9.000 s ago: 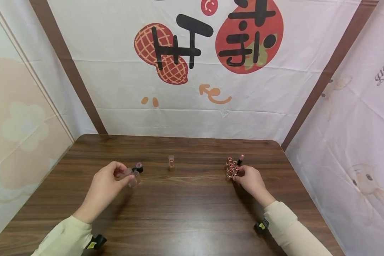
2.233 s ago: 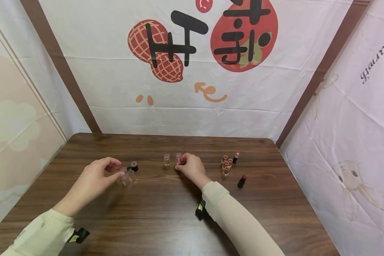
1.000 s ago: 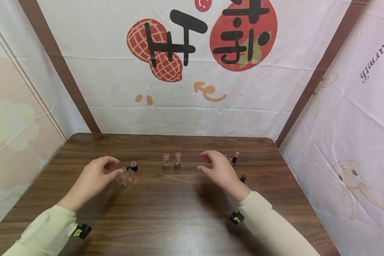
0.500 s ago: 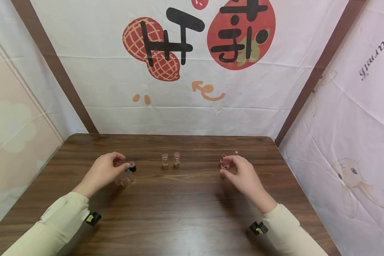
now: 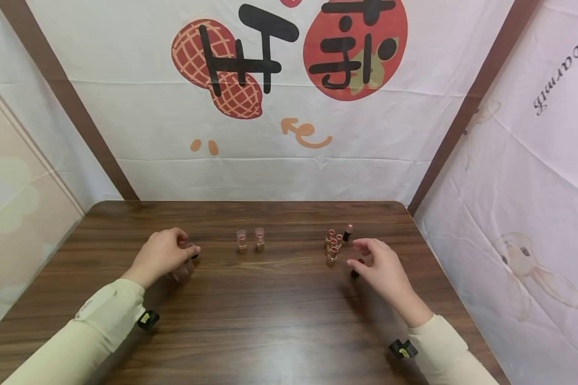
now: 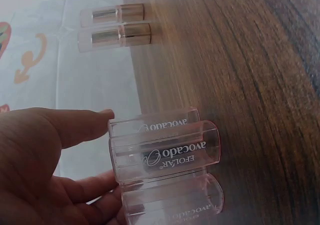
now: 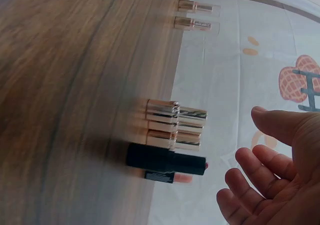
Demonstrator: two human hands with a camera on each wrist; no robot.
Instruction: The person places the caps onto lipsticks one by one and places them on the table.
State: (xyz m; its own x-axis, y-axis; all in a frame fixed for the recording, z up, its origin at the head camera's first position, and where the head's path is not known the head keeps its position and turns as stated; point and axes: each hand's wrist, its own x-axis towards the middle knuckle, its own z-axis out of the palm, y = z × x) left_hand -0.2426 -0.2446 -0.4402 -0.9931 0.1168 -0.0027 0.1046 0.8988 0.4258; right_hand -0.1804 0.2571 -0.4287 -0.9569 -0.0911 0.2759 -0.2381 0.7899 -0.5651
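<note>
In the head view my left hand [image 5: 161, 256] is over a cluster of clear plastic caps [image 5: 183, 271], partly hiding them. The left wrist view shows its relaxed fingers beside these caps, one fingertip at the edge of a cap [image 6: 165, 152] lettered "avocado"; contact is unclear. At the right, my right hand [image 5: 384, 271] hovers with thumb and fingers apart around a black lipstick [image 5: 357, 269]. In the right wrist view a gap separates the fingers from this black lipstick [image 7: 165, 158]. Several uncapped gold lipsticks [image 5: 332, 251] stand left of that hand.
Two gold lipsticks with clear caps, the left one [image 5: 242, 241] and the right one [image 5: 259, 240], stand side by side mid-table. Another black lipstick [image 5: 348, 232] with a pinkish tip stands behind the gold group. A black cap [image 5: 195, 256] shows by the left fingers.
A second clear-capped lipstick has joined the first mid-table, and one black lipstick now stands apart. My right hand has let go there and come back right. My left hand has stayed by the caps.
</note>
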